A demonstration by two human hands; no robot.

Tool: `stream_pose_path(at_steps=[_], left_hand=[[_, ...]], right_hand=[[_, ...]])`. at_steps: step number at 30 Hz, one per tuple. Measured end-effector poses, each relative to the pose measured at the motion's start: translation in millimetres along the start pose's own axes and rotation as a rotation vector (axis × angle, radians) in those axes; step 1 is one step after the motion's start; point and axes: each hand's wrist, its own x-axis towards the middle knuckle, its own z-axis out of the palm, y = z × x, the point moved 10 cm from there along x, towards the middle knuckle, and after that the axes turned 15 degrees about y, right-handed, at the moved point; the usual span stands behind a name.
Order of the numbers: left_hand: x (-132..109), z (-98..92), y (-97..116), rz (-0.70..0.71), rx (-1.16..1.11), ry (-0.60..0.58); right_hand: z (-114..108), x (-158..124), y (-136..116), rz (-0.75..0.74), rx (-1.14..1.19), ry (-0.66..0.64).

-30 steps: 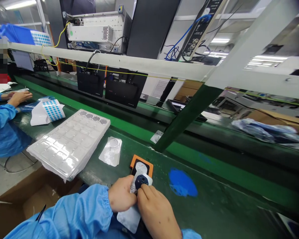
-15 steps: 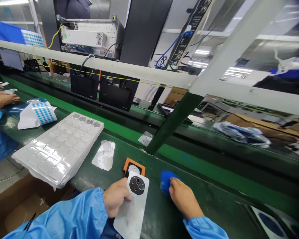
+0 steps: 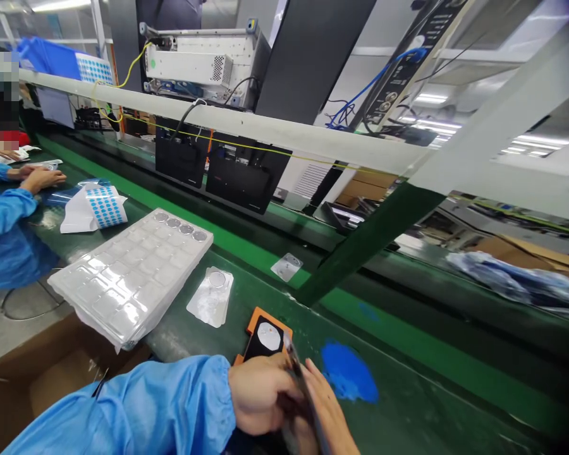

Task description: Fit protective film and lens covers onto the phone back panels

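Note:
A phone, turned nearly edge-on, stands between my two hands. My left hand is closed around its near side, with the thumb against it. Along its other side lies my right hand, its fingers pressed to the phone and partly hidden behind it. Just beyond my left hand sits an orange and black fixture with a pale round disc in it. To the right of the hands, a crumpled blue cloth-like piece lies on the green bench.
Left of the fixture are thin clear films and a clear plastic tray stack. Another film lies near the slanted green post. A blue-dotted sheet and a co-worker's hands are farther left.
The phone has turned from back-facing to nearly edge-on. My right hand has let go of the blue piece and moved left onto the phone. The view has shifted slightly.

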Motion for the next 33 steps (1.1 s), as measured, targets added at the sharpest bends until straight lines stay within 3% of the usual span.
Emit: stream_pose_path(at_steps=[2, 4, 6, 9, 13, 33], left_hand=[[1, -34.5, 20, 0.2, 0.302, 0.188], [-6, -71.6, 51, 0.49, 0.584, 0.412], [-16, -101.9, 72, 0.7, 0.761, 0.596], [-15, -129.6, 77, 0.8, 0.872, 0.707], [-5, -133.6, 70, 0.851, 0.925, 0.686], [-7, -128.6, 72, 0.867, 0.911, 0.662]], right_hand=[[-14, 18, 7, -0.002, -0.013, 0.055], [-10, 34, 13, -0.057, -0.04, 0.009], [9, 42, 19, -0.155, -0.077, -0.091], [40, 43, 31, -0.265, -0.145, -0.168], [63, 33, 36, -0.309, -0.194, -0.218], [69, 33, 24, -0.194, -0.215, -0.405]])
